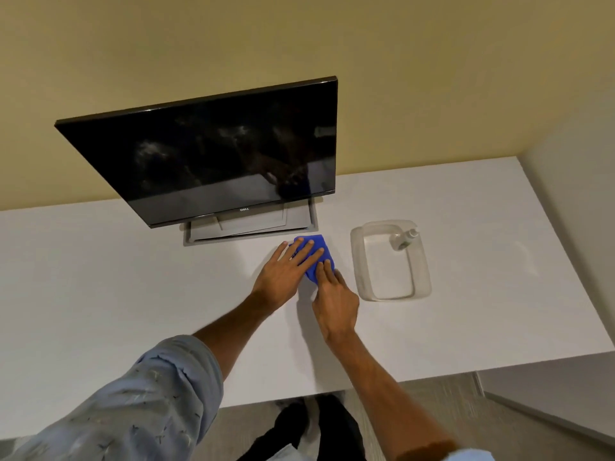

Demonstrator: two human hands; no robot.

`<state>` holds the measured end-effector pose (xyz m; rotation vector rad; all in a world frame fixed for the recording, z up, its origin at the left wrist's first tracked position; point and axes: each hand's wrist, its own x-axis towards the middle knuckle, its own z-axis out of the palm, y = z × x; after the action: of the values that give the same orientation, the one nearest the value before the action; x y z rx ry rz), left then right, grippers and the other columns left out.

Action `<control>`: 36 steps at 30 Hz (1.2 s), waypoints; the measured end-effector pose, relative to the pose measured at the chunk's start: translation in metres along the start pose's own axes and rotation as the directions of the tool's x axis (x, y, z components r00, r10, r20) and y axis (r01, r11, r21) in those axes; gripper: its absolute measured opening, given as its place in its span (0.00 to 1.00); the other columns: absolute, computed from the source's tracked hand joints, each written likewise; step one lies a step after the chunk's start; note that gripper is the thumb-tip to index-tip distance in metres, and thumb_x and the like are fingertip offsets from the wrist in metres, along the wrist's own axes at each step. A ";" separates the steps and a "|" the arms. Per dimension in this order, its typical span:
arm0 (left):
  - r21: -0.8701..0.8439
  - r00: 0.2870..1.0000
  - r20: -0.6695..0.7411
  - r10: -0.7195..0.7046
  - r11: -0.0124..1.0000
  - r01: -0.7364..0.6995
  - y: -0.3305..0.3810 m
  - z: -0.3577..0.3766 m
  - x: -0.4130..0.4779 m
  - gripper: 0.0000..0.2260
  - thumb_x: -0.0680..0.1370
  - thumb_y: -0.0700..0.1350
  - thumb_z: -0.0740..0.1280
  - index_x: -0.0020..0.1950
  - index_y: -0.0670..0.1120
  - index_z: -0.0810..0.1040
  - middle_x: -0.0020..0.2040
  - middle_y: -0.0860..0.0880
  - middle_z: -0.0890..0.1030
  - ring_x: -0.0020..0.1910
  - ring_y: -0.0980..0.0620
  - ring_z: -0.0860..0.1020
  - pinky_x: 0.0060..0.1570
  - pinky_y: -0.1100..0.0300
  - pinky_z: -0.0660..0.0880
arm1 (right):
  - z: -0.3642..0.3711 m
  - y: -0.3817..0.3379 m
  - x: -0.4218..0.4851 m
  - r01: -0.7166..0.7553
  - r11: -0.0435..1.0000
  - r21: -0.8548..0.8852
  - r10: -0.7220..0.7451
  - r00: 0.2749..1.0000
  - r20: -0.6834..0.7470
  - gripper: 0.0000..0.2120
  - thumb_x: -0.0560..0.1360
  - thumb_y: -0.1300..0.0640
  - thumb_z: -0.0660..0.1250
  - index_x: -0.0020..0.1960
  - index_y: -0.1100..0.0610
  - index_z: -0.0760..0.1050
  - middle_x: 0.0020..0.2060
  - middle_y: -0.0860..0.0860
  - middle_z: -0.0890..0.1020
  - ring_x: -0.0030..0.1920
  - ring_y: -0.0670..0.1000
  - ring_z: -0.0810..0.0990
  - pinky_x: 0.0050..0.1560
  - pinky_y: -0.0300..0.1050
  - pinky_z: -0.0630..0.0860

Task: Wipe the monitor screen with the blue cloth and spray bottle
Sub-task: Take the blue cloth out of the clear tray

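With both the left hand (pixel 284 272) and right hand (pixel 334 299) pressed flat, fingers extended, on the blue cloth (pixel 316 252), folding appears underway; next, judged, comes reaching rightward for the spray bottle (pixel 404 240).

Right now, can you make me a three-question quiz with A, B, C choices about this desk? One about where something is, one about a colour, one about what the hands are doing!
1. Where is the spray bottle?
A. In the clear tub
B. On the floor
C. In a hand

2. What colour is the cloth?
A. Red
B. Blue
C. Yellow

3. What are the hands doing?
A. Wiping the monitor
B. Holding the bottle
C. Lying flat on the cloth on the desk

Answers:
1. A, the bottle lies in the tub's far corner.
2. B, bright blue shows between the fingers.
3. C, the left hand and right hand both lie on the cloth, and neither touches the screen.
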<state>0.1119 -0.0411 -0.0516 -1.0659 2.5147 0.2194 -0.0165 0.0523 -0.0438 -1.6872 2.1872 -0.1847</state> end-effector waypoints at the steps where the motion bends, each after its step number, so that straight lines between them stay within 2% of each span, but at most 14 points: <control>1: -0.003 1.000 0.027 -0.012 1.000 0.012 -0.003 0.007 -0.002 0.33 0.94 0.48 0.52 0.91 0.53 0.32 0.91 0.48 0.34 0.91 0.42 0.36 0.89 0.43 0.38 | 0.015 0.000 0.000 -0.008 1.000 -0.013 0.009 0.998 0.058 0.35 0.87 0.52 0.66 0.88 0.54 0.54 0.86 0.50 0.61 0.85 0.54 0.64 0.68 0.48 0.81; 3: -0.028 0.996 0.082 -0.043 0.999 0.046 -0.008 0.019 -0.004 0.33 0.94 0.51 0.52 0.90 0.53 0.32 0.91 0.48 0.33 0.91 0.42 0.35 0.90 0.42 0.39 | 0.037 -0.005 -0.001 -0.038 0.999 -0.013 0.039 0.990 0.133 0.34 0.89 0.51 0.59 0.89 0.52 0.46 0.88 0.48 0.53 0.87 0.54 0.55 0.75 0.49 0.76; 5: -0.053 0.987 0.139 -0.079 0.995 0.087 -0.014 0.028 -0.007 0.36 0.93 0.51 0.56 0.91 0.53 0.32 0.91 0.47 0.33 0.91 0.42 0.36 0.91 0.42 0.41 | 0.050 -0.014 -0.004 -0.051 0.999 0.001 0.050 0.986 0.158 0.33 0.89 0.52 0.58 0.89 0.53 0.46 0.88 0.48 0.53 0.87 0.54 0.54 0.81 0.51 0.68; 7: -0.071 0.975 0.201 -0.093 0.991 0.109 -0.019 0.036 -0.012 0.39 0.92 0.52 0.60 0.91 0.52 0.33 0.91 0.46 0.33 0.91 0.41 0.37 0.91 0.41 0.42 | 0.061 -0.019 -0.013 -0.031 0.999 0.018 0.028 0.985 0.170 0.32 0.89 0.51 0.57 0.89 0.53 0.49 0.88 0.49 0.55 0.88 0.54 0.54 0.86 0.54 0.55; 10: -0.101 0.972 0.225 -0.069 0.990 0.094 -0.025 0.043 -0.017 0.39 0.91 0.59 0.58 0.91 0.53 0.34 0.91 0.45 0.34 0.92 0.40 0.39 0.91 0.41 0.43 | 0.071 -0.019 -0.030 0.000 0.999 0.040 -0.006 0.990 0.143 0.29 0.90 0.45 0.53 0.88 0.52 0.55 0.87 0.49 0.59 0.87 0.51 0.54 0.87 0.54 0.42; 12: -0.108 0.978 0.202 -0.057 0.991 0.080 -0.029 0.046 -0.017 0.36 0.91 0.60 0.53 0.91 0.53 0.35 0.91 0.46 0.35 0.92 0.41 0.40 0.91 0.42 0.43 | 0.071 -0.015 -0.034 0.014 0.999 0.035 -0.018 0.991 0.132 0.28 0.90 0.46 0.52 0.88 0.52 0.57 0.87 0.48 0.60 0.87 0.49 0.53 0.85 0.49 0.36; 15: -0.146 0.986 0.155 -0.063 0.986 0.086 -0.030 0.051 -0.017 0.30 0.93 0.58 0.45 0.92 0.53 0.35 0.92 0.47 0.36 0.92 0.42 0.40 0.91 0.43 0.42 | 0.072 -0.004 -0.026 0.128 0.990 -0.054 -0.117 0.976 0.182 0.32 0.89 0.50 0.56 0.89 0.54 0.48 0.88 0.49 0.49 0.88 0.50 0.46 0.82 0.50 0.30; 17: -0.179 0.989 0.129 -0.070 0.979 0.092 -0.029 0.057 -0.016 0.30 0.93 0.58 0.43 0.91 0.53 0.35 0.92 0.47 0.35 0.92 0.43 0.39 0.91 0.43 0.42 | 0.074 0.001 -0.017 0.183 0.978 -0.097 -0.158 0.962 0.224 0.35 0.89 0.47 0.55 0.89 0.54 0.43 0.87 0.50 0.41 0.88 0.51 0.40 0.84 0.52 0.30; 19: -0.206 0.992 0.105 -0.075 0.974 0.096 -0.028 0.066 -0.016 0.30 0.93 0.58 0.43 0.91 0.52 0.34 0.91 0.47 0.34 0.92 0.43 0.38 0.91 0.44 0.42 | 0.081 0.003 -0.014 0.194 0.973 -0.127 -0.160 0.958 0.238 0.34 0.89 0.44 0.49 0.88 0.54 0.39 0.87 0.51 0.38 0.87 0.52 0.37 0.86 0.56 0.33; 23: -0.365 0.993 0.069 -0.096 0.924 0.115 -0.026 0.084 -0.016 0.31 0.93 0.58 0.45 0.91 0.50 0.34 0.91 0.47 0.32 0.92 0.45 0.37 0.91 0.48 0.44 | 0.102 0.007 -0.020 0.112 0.992 -0.064 -0.096 0.970 0.223 0.32 0.89 0.43 0.43 0.87 0.53 0.35 0.87 0.50 0.35 0.87 0.51 0.34 0.86 0.62 0.40; 27: -0.561 0.983 0.023 -0.185 0.811 0.166 -0.016 0.102 -0.019 0.33 0.92 0.58 0.50 0.91 0.49 0.36 0.91 0.47 0.34 0.92 0.47 0.38 0.91 0.50 0.45 | 0.121 0.007 -0.025 0.089 0.996 -0.005 -0.088 0.986 0.138 0.33 0.88 0.43 0.43 0.88 0.54 0.38 0.87 0.50 0.38 0.87 0.51 0.37 0.86 0.64 0.44; 29: -0.553 0.980 0.008 -0.199 0.816 0.170 -0.013 0.111 -0.017 0.33 0.92 0.57 0.50 0.91 0.50 0.36 0.91 0.47 0.35 0.92 0.47 0.38 0.91 0.50 0.44 | 0.129 0.008 -0.029 0.094 0.995 0.025 -0.095 0.994 0.062 0.33 0.88 0.44 0.47 0.88 0.54 0.42 0.88 0.49 0.42 0.88 0.50 0.40 0.86 0.63 0.48; 32: -0.534 0.989 -0.012 -0.147 0.837 0.118 -0.022 0.116 -0.006 0.32 0.92 0.57 0.49 0.89 0.51 0.34 0.91 0.48 0.36 0.92 0.48 0.40 0.91 0.51 0.43 | 0.138 0.006 -0.031 0.065 0.995 0.071 -0.063 0.998 -0.030 0.32 0.88 0.46 0.52 0.89 0.54 0.48 0.88 0.49 0.49 0.88 0.51 0.46 0.87 0.62 0.51; 36: -0.462 0.995 -0.066 -0.073 0.886 0.034 -0.037 0.120 0.000 0.31 0.92 0.56 0.48 0.91 0.50 0.37 0.92 0.47 0.37 0.92 0.47 0.40 0.91 0.50 0.43 | 0.147 -0.002 -0.030 0.014 0.999 0.045 -0.009 0.995 -0.095 0.32 0.89 0.46 0.53 0.89 0.55 0.50 0.88 0.51 0.50 0.88 0.52 0.48 0.87 0.62 0.52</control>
<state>0.1738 -0.0318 -0.1602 -1.3406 2.5645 0.8066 0.0454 0.0983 -0.1726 -1.6987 2.2234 -0.3215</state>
